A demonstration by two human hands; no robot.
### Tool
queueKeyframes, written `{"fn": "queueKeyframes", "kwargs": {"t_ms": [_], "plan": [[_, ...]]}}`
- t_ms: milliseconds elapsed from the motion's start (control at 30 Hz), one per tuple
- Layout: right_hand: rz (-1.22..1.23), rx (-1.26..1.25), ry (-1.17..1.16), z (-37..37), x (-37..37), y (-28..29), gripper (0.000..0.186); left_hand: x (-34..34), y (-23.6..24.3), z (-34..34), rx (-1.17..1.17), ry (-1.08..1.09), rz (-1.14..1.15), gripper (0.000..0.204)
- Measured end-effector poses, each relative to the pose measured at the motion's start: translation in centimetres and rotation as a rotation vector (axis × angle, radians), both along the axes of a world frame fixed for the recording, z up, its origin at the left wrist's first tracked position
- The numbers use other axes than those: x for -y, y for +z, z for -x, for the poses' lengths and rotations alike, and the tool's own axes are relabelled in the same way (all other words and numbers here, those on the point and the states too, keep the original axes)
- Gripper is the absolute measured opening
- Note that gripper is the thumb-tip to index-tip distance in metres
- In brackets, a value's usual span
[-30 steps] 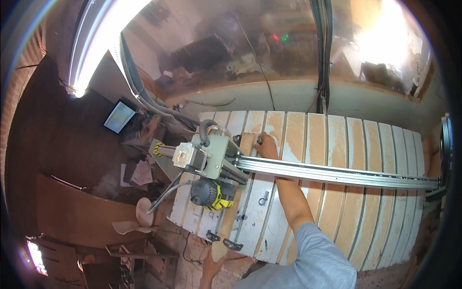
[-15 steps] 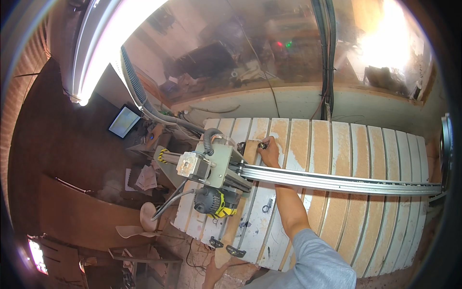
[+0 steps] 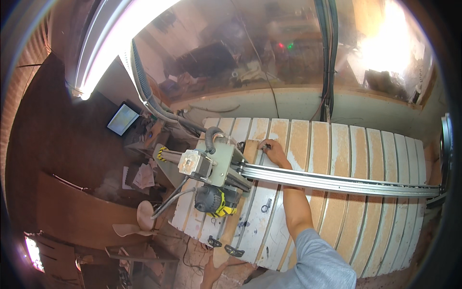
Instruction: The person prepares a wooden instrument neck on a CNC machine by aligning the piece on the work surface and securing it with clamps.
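Observation:
A long wooden board [image 3: 230, 235] lies lengthwise on a slatted white machine bed, under a CNC router head with a yellow and black spindle motor [image 3: 211, 200]. My right arm reaches beneath the metal gantry rail, and my right hand [image 3: 275, 153] is closed with its fingers on a small dark clamp [image 3: 266, 146] beside the board's far end. At the near end my left hand [image 3: 211, 273] holds the board's tip; some of its fingers are hidden. Two black clamps [image 3: 234, 251] sit on either side of the board there.
The silver gantry rail [image 3: 341, 186] spans the bed [image 3: 409, 207] to the right. Sawdust covers many slats. Hoses and cables [image 3: 159, 113] run from the router head to the upper left. Left of the bed stand a monitor [image 3: 123, 119] and a fan [image 3: 145, 215].
My right hand has turned slightly over the far clamp, its fingers now covering more of it. My right forearm has shifted a little to the right. The left hand still holds the board's near end.

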State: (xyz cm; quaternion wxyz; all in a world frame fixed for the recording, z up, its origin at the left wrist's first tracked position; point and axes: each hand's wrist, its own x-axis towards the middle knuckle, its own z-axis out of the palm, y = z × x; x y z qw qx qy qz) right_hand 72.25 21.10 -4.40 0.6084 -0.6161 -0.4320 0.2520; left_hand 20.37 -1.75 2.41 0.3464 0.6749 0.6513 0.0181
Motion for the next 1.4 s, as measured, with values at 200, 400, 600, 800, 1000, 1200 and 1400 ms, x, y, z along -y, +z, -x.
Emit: {"fn": "queueKeyframes", "kwargs": {"t_ms": [200,400,600,800,1000,1200,1400], "plan": [[0.091,0.079,-0.029,1.4,-0.2,1.1,0.017,0.3,0.4,-0.1,0.014,0.036,0.009,0.072],[0.068,0.021,-0.127,0.4,-1.0,-0.5,0.044,-0.3,0.3,-0.6,0.031,0.013,0.006,0.070],[0.095,0.232,0.008,1.4,0.6,0.4,0.050,0.1,-0.1,0.5,0.000,-0.002,0.020,0.077],[0.153,0.260,0.019,0.7,0.3,0.4,0.044,-0.4,-0.5,0.5,-0.002,-0.003,0.034,0.078],[0.204,0.369,0.023,0.8,0.1,0.7,0.039,-0.1,0.1,0.1,0.014,0.002,0.013,0.078],[0.167,0.470,0.059,0.3,-0.4,0.3,0.043,-0.3,0.4,0.0,0.017,0.016,0.040,0.078],[0.301,0.447,0.176,-1.1,1.5,1.1,0.063,-0.3,0.3,0.1,0.017,0.040,0.065,0.077]]}}
